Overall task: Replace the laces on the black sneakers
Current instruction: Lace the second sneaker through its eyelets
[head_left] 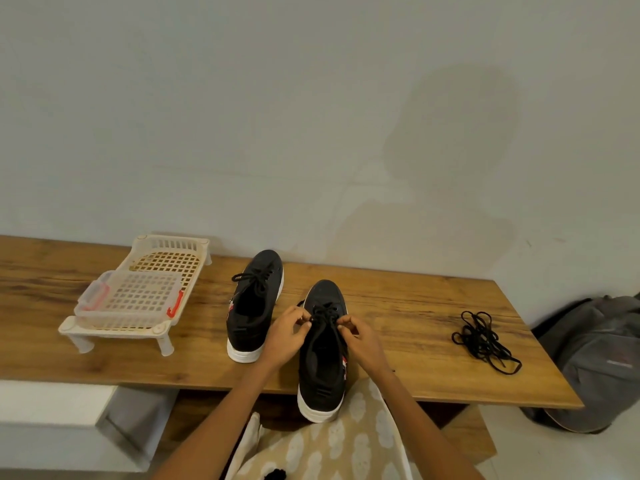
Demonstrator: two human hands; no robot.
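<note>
Wooden table (398,299) as landmark, long edge running left to right along the wall. Grey bag (595,358) off its right end, on the floor. White slatted rack (138,292) on its left part, clear tray resting on top. Far sneaker (254,303) at centre, toe toward the wall, laced and tied. Near sneaker (323,348) just right of it, heel overhanging the table's front edge, toe likewise toward the wall; long axis front to back, in line with the forearms. Black upper, white sole, red mark on the side. Loose laces (485,337) in a tangled heap on the table's right part, well apart from both shoes.

Left hand (287,336) and right hand (363,341) flanking the near sneaker's upper eyelets, each pinching a strand of the tied lace (325,315) between thumb and fingertips. Knot midway between the two grips, equally near both. Probable step: undoing the bow, so pull outward across the shoe's axis. Old lace or new not tellable. Loose heap nearer the right hand.
</note>
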